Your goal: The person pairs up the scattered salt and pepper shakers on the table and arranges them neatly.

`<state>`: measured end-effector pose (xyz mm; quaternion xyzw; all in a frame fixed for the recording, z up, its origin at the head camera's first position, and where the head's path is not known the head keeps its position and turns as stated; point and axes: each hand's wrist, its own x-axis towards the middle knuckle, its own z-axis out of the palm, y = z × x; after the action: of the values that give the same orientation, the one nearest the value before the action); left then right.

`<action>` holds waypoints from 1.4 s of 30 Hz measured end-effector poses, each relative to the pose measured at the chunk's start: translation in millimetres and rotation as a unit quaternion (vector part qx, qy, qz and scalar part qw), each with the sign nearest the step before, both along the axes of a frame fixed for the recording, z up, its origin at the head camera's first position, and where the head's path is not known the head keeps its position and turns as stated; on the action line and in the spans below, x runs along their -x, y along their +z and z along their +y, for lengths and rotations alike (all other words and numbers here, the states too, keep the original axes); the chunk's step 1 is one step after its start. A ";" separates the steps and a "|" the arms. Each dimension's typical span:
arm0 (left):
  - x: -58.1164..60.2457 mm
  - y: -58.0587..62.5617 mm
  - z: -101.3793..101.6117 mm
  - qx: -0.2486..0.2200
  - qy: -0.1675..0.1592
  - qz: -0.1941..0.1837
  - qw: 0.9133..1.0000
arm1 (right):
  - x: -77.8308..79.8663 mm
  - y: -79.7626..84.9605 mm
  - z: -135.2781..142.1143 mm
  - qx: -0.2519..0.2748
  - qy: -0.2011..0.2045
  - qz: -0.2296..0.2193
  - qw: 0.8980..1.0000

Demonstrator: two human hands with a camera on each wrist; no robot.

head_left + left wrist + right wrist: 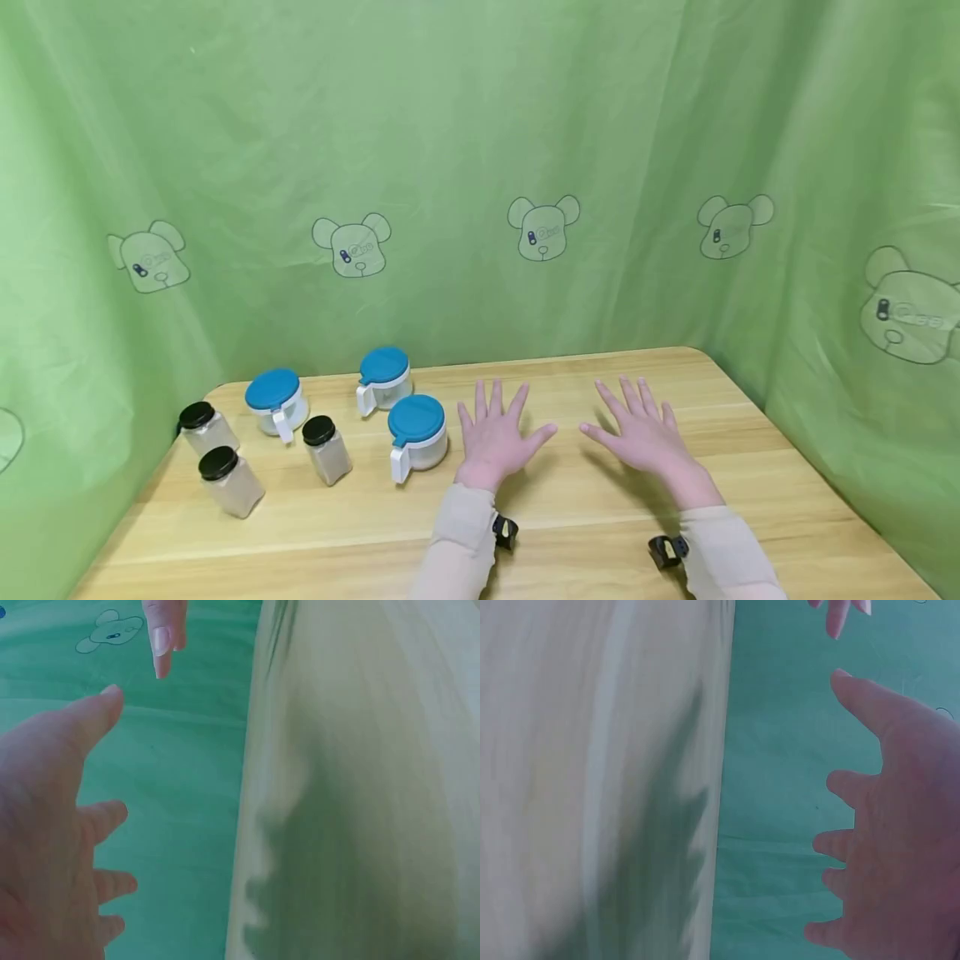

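Note:
Both hands hover above the wooden table (570, 533), fingers spread and palms down, holding nothing. My left hand (495, 442) is just right of the nearest blue-lidded jar (417, 429), a clear pot with a white handle. Farther to the right, my right hand (641, 429) casts a shadow on the wood. Two more blue-lidded jars stand behind, one at the back (385, 379) and another jar (276, 402) to its left. In the left wrist view, the left hand (45, 825) shows its fingers stretched out; the right wrist view shows the right hand (907, 825) likewise.
Three clear square bottles with black lids stand at the left: one bottle (327, 450) beside the jars, another bottle (232, 483) near the left edge, and a third bottle (208, 429) behind it. A green curtain (465, 167) with bear drawings surrounds the table's back and sides.

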<state>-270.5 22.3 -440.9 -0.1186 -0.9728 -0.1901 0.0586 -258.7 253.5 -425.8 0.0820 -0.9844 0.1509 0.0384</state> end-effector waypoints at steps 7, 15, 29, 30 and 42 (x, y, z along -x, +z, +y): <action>-0.5 9.5 0.3 -0.026 -0.025 0.030 0.999 | -1.2 6.5 -1.2 -0.003 0.001 0.009 1.000; -3.7 24.9 -3.0 -0.037 -0.026 0.061 0.997 | 1.4 9.4 0.4 -0.007 -0.002 0.017 1.000; -10.9 43.0 -13.7 -0.001 -0.041 0.121 0.992 | 3.3 9.2 -3.5 0.019 -0.005 0.028 0.999; -11.6 44.8 -15.8 0.003 -0.043 0.129 0.991 | 3.2 9.3 -3.7 0.020 -0.005 0.031 0.999; -23.3 58.7 -51.2 0.040 -0.058 0.166 0.984 | -1.5 18.0 -15.1 0.033 -0.001 0.068 0.997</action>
<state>-247.2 -29.0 -382.2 -0.2067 -0.9479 -0.1313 0.2038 -257.1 238.4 -407.7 0.0894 -0.9741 0.1773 0.1078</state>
